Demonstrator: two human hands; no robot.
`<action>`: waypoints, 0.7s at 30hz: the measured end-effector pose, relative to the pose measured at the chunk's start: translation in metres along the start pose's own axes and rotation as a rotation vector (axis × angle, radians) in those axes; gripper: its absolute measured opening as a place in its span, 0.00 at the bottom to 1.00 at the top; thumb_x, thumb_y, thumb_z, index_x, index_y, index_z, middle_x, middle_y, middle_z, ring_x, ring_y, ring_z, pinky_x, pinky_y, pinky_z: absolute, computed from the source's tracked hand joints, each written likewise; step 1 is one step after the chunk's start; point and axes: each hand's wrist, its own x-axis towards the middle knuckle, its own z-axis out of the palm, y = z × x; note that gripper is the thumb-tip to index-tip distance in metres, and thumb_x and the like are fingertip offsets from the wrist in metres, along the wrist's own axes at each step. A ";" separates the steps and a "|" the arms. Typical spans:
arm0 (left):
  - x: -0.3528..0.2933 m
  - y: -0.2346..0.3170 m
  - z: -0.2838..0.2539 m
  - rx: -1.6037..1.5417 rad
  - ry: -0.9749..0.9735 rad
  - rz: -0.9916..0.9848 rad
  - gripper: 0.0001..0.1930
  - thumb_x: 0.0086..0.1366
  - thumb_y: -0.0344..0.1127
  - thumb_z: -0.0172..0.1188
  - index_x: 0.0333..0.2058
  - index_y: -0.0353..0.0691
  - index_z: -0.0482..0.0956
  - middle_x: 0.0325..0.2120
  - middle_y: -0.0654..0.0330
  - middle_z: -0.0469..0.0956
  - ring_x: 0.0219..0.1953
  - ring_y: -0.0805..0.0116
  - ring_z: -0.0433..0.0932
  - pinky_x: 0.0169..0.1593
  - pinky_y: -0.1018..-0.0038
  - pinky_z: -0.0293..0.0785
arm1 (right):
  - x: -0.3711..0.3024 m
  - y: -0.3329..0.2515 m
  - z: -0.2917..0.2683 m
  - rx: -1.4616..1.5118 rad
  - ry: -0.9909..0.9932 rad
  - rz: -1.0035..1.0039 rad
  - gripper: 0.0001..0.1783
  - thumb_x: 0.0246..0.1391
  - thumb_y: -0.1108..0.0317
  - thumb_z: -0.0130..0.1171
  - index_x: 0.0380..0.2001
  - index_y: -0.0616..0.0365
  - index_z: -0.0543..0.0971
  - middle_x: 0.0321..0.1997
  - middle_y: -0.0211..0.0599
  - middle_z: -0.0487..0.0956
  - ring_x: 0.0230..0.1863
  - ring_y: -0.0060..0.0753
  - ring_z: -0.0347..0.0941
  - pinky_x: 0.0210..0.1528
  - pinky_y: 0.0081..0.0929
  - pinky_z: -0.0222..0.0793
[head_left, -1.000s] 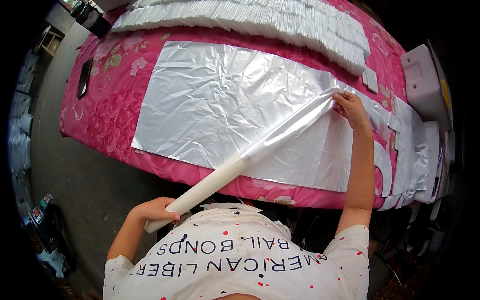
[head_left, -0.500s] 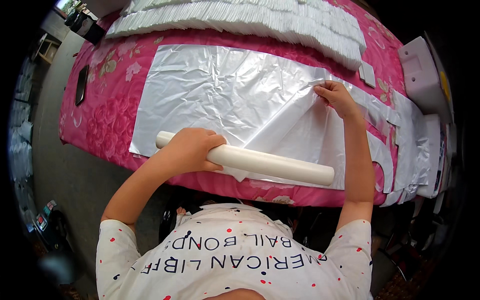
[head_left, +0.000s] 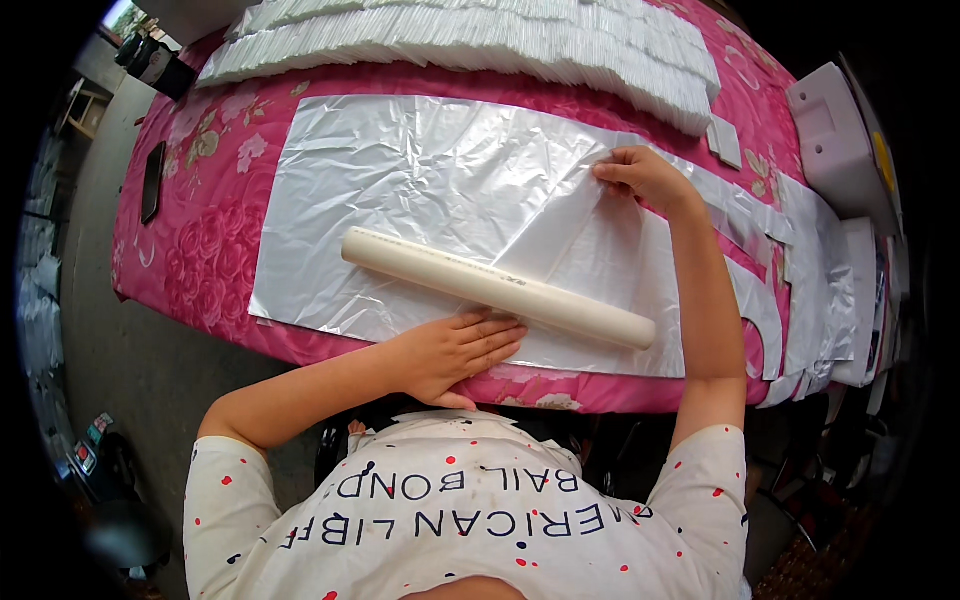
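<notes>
A cream-coloured plastic pipe (head_left: 490,285) lies slantwise across wide, glossy white plastic film bags (head_left: 350,170) spread flat on the table. Just on the near side of the pipe, my left hand (head_left: 455,355) rests flat on the film at the table's front edge, its fingers stretched out and holding nothing. Farther right, my right hand (head_left: 640,177) pinches the edge of a plastic film sheet (head_left: 580,235), which is lifted and folded back from the stack. The pipe's right part lies over that sheet's lower portion.
Long rows of folded white packets (head_left: 470,45) line the far side of the pink floral tablecloth (head_left: 215,240). A dark phone (head_left: 153,182) lies at the left, near a black bottle (head_left: 155,65). White foam boxes (head_left: 845,140) and more film (head_left: 815,270) sit at the right.
My left hand has let go of the pipe and come down flat on the film nearer to me. The pipe has shifted slightly away. My right hand has moved a little left with the film edge.
</notes>
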 end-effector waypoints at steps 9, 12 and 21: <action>0.013 0.033 0.028 0.127 0.075 -0.191 0.43 0.60 0.65 0.37 0.58 0.26 0.56 0.61 0.44 0.53 0.66 0.52 0.49 0.66 0.57 0.38 | -0.088 -0.029 0.089 -0.249 0.352 -0.398 0.34 0.50 0.55 0.61 0.56 0.62 0.65 0.52 0.47 0.73 0.45 0.37 0.72 0.45 0.29 0.68; 0.025 0.046 0.034 0.116 0.061 -0.253 0.42 0.60 0.62 0.38 0.59 0.27 0.55 0.62 0.44 0.52 0.66 0.52 0.47 0.67 0.57 0.38 | -0.113 -0.001 0.167 -0.588 0.379 -0.628 0.26 0.46 0.64 0.61 0.50 0.59 0.71 0.47 0.44 0.74 0.46 0.44 0.70 0.50 0.36 0.65; 0.024 0.052 0.034 0.104 0.094 -0.247 0.42 0.59 0.61 0.43 0.60 0.29 0.54 0.64 0.46 0.47 0.67 0.54 0.45 0.66 0.59 0.39 | -0.119 0.060 0.098 -0.756 0.872 -0.426 0.26 0.43 0.73 0.60 0.50 0.56 0.72 0.45 0.38 0.75 0.44 0.42 0.70 0.46 0.36 0.64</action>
